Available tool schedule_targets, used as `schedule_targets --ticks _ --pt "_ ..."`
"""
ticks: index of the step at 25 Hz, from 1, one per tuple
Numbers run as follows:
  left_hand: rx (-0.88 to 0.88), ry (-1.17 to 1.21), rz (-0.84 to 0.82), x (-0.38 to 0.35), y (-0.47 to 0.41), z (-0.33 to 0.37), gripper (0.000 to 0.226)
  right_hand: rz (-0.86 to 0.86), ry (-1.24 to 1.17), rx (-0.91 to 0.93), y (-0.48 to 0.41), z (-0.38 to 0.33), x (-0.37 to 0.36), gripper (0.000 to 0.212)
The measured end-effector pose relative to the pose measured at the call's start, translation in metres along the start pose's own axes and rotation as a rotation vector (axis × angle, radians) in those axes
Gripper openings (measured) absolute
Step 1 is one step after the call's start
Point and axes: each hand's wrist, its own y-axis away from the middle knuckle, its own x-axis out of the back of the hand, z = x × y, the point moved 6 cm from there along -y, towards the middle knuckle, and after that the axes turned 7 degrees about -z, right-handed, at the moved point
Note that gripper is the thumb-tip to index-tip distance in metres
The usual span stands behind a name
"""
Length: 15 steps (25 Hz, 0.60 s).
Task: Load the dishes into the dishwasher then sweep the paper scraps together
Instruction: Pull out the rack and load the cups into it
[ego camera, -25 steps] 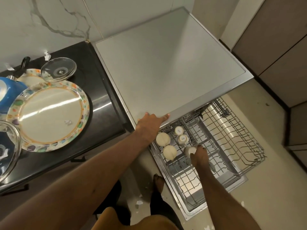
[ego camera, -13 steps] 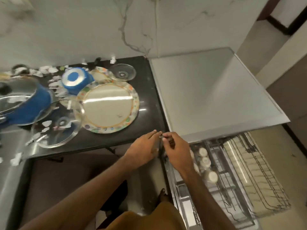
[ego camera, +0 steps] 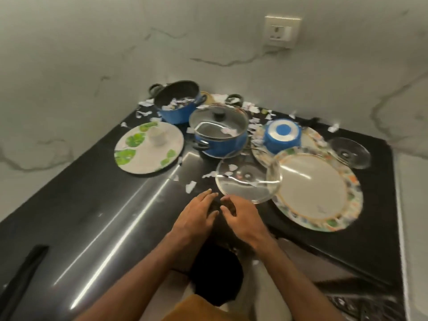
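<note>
My left hand (ego camera: 194,220), lower centre: fingers straight, empty. My right hand (ego camera: 246,220), just beside it: fingers loosely bent, empty. Glass lid (ego camera: 247,184) just above both, on the desk (ego camera: 92,205). Patterned plate (ego camera: 312,193), right of the lid. Paper scraps (ego camera: 190,186) scattered around the lidded blue pot (ego camera: 222,147), upper centre.

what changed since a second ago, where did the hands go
The right hand left the white cups in the dishwasher rack and the left hand came off the grey dishwasher top; both moved left and now hover together, empty, over the black countertop beside the clear glass lid. The floral-rimmed round plate and lid stayed put.
</note>
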Motion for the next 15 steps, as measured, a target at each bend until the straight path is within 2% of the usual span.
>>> schedule_targets --ticks 5,9,12,15 --pt "0.142 0.051 0.085 0.053 -0.009 -0.104 0.061 -0.202 0.231 0.033 -0.097 -0.062 -0.082 0.045" --pt "0.239 0.015 0.096 0.097 -0.035 -0.163 0.061 -0.333 0.507 -0.098 -0.155 -0.074 -0.110 0.067" --pt "0.278 -0.017 0.061 0.128 -0.066 -0.191 0.061 -0.392 0.716 -0.195 -0.174 -0.073 -0.119 0.073" --pt "0.302 -0.083 0.012 0.156 -0.101 -0.204 0.058 -0.422 0.749 -0.235 -0.180 -0.073 -0.123 0.075"
